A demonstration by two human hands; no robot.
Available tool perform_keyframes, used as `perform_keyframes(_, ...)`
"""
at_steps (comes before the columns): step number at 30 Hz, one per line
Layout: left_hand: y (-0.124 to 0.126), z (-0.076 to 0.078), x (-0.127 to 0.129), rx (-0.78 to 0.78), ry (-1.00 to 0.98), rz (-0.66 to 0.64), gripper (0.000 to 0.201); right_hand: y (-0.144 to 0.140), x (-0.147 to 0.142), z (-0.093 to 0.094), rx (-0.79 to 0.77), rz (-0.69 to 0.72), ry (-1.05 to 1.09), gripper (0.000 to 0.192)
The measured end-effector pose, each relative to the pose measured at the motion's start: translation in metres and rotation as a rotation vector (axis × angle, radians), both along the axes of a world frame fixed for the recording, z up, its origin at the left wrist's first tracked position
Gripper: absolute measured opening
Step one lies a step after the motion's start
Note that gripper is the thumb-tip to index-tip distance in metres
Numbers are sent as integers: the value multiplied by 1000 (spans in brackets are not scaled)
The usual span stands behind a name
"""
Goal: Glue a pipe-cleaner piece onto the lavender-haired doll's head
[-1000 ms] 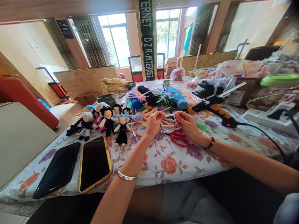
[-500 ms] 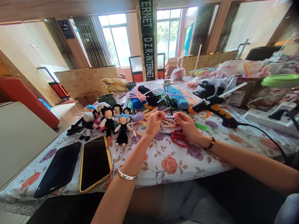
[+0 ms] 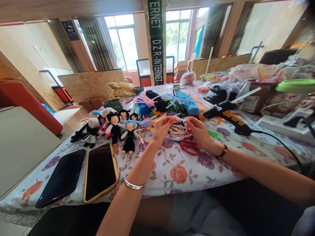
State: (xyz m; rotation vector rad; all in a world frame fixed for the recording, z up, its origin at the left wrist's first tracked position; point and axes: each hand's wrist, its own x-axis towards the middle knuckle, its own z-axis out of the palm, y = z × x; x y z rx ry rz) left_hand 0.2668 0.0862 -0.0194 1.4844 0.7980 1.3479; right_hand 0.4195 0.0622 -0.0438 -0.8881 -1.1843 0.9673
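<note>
Pinching a pale pipe cleaner [image 3: 179,119], both hands hover above red scissors [image 3: 189,146], beside a glue gun [image 3: 225,113].

- Bright windows [image 3: 122,42] with grey curtains [image 3: 97,44] fill the far wall.
- A dark pillar [image 3: 156,41] with white lettering stands far centre.
- A red sofa [image 3: 27,105] sits left, near wooden boards [image 3: 91,84].

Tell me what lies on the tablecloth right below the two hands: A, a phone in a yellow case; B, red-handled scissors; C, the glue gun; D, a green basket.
B: the red-handled scissors lie on the floral tablecloth just under the left hand and right hand.
</note>
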Motion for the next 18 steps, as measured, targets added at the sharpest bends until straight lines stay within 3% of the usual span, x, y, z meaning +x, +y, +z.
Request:
perform_keyframes(7,-3,-1,2,-16,-20,-55,18,-4,-1,2,-36,51,-55,36)
perform_keyframes(11,-5,0,1,-31,13,-30,18,-6,-1,3,-48,77,-125,34)
perform_keyframes(18,-8,4,2,2,117,-42,22,-13,-2,10,97,-50,-196,35)
